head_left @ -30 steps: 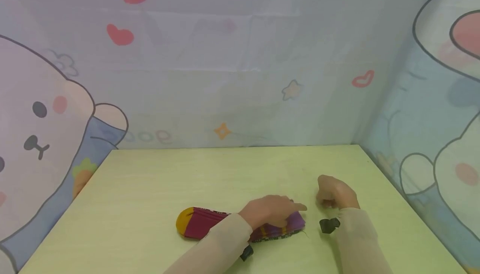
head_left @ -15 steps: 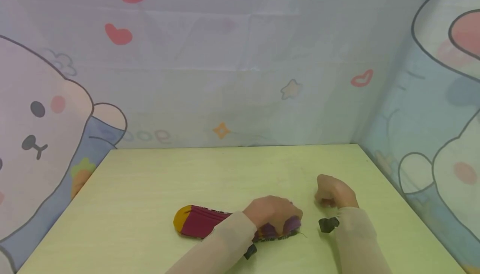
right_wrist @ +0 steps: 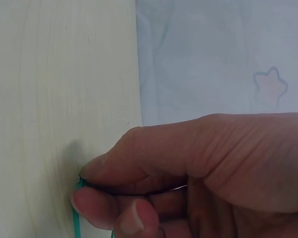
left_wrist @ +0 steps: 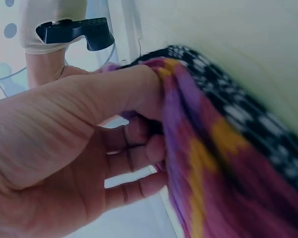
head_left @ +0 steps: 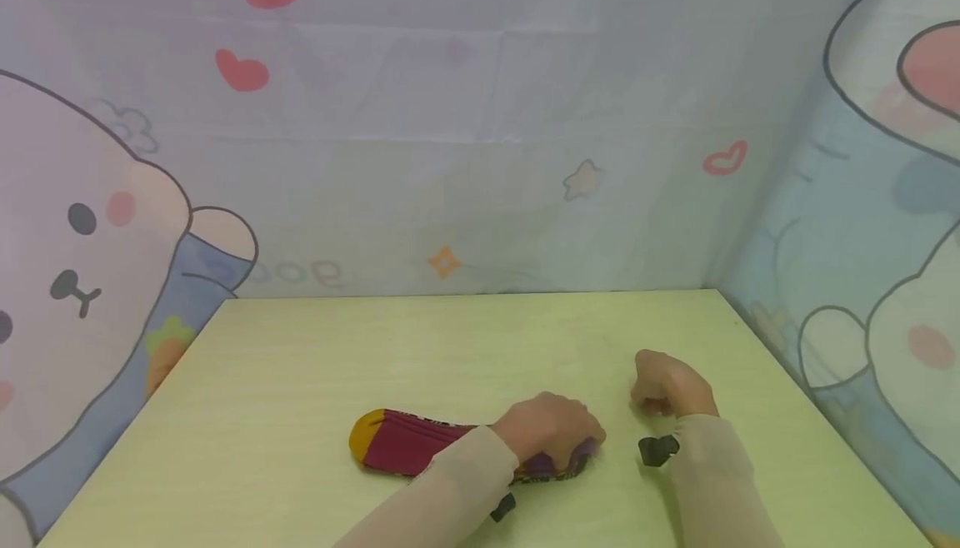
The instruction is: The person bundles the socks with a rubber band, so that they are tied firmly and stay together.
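A maroon sock with a yellow toe lies across the table, its toe end to the left. Over its purple cuff end sits my left hand, thumb and fingers gripping the fabric. The left wrist view shows purple, yellow and maroon knit bunched beside the thumb, with a black-and-white patterned strip along one side. To the right of the sock, my right hand is held low over the table. Its thumb and index finger pinch a thin green band, mostly hidden by the fingers.
The pale yellow-green table ends at a printed cloth backdrop, which also rises along both sides. Black wrist cameras are worn at the sleeves.
My left index finger pointed out straight past the cuff a second ago; now it is curled down over it, and the cuff is more bunched. The right hand stays in place.
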A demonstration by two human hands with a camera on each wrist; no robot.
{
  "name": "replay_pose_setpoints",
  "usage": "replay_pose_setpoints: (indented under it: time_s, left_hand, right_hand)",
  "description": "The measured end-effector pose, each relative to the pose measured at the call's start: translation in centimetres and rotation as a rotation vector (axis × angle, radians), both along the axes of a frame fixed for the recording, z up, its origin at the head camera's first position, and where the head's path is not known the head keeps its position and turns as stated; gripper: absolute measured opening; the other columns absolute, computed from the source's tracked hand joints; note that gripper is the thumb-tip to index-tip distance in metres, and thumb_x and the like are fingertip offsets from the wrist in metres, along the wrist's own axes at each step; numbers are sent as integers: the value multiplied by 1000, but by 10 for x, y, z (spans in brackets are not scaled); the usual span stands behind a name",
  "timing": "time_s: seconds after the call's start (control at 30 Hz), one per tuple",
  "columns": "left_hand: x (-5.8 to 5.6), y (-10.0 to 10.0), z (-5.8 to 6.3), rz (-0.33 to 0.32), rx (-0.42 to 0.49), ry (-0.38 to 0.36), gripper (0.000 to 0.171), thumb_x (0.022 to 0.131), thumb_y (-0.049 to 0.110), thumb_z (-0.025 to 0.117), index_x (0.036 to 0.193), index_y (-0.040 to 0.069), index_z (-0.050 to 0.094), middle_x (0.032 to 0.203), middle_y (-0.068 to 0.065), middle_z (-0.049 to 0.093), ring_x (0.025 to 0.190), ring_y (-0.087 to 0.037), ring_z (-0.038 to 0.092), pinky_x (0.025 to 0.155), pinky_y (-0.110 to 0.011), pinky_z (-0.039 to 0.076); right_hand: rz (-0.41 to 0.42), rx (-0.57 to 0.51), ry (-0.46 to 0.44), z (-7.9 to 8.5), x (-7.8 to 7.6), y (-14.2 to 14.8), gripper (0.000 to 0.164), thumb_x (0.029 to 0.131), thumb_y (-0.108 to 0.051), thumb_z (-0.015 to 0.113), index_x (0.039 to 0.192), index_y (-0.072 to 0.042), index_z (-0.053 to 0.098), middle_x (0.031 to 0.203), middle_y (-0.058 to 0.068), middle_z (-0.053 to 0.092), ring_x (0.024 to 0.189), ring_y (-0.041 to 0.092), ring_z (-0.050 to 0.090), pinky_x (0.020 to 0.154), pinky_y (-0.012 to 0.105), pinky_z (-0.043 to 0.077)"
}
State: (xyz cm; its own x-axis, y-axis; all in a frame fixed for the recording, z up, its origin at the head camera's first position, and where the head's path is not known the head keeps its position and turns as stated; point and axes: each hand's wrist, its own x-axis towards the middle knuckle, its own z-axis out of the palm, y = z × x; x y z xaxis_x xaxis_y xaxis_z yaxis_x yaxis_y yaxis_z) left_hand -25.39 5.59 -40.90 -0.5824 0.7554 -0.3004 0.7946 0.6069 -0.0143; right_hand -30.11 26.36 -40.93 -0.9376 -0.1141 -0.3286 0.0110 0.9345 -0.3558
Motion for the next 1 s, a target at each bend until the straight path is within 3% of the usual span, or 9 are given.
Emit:
replay_pose_setpoints:
  time_s: [0.2, 0.37, 0.5, 0.63, 0.8, 1.0]
  left_hand:
    - [-2, -10, -5, -23, 82, 98, 34, 78, 19, 85, 87, 26, 53, 81, 10, 49, 73, -8, 45, 61, -22, 40]
    - [-5, -19, -11, -59, 149, 193, 29, 83, 25, 83, 95, 27, 56, 84, 10, 52, 73, -6, 45, 62, -21, 41]
    - [-5, -27, -16, -49, 214, 234, 26, 87, 25, 79, 98, 26, 56, 84, 8, 55, 69, -8, 46, 60, -22, 43]
    - [-4, -33, -16, -20, 305, 213, 23, 89, 25, 77, 99, 25, 56, 81, 8, 57, 66, -6, 47, 60, -21, 44]
    - [-2, -40, -6, 27, 376, 111, 26, 90, 21, 77, 96, 21, 52, 80, 8, 55, 70, -5, 49, 63, -19, 42]
    - [0, -46, -6, 36, 363, 90, 26, 91, 26, 76, 100, 25, 51, 83, 8, 51, 72, -7, 47, 61, -21, 41]
  right_hand:
    - [-63, -30, -30, 2, 2, 2, 14, 68, 9, 55, 74, -3, 59, 55, 3, 52, 47, 12, 42, 45, 23, 36]
    - [-60, -60, -41, 2, 1, 2, 11, 69, 9, 58, 72, -1, 62, 53, 5, 55, 47, 13, 44, 45, 23, 37]
    - [-40, -60, -45, 3, 1, 0, 10, 70, 9, 58, 72, 0, 63, 54, 5, 56, 48, 14, 44, 46, 24, 39]
    - [-40, -36, -44, 5, 3, -1, 12, 71, 7, 58, 67, -3, 63, 53, 3, 53, 48, 13, 43, 47, 25, 38]
    - [-37, -18, -43, 6, 4, -2, 14, 71, 7, 57, 65, -5, 62, 53, 2, 52, 48, 13, 42, 48, 25, 38]
    - [-38, -13, -42, 7, 4, -3, 13, 72, 6, 57, 65, -4, 62, 54, 2, 52, 48, 13, 43, 48, 25, 38]
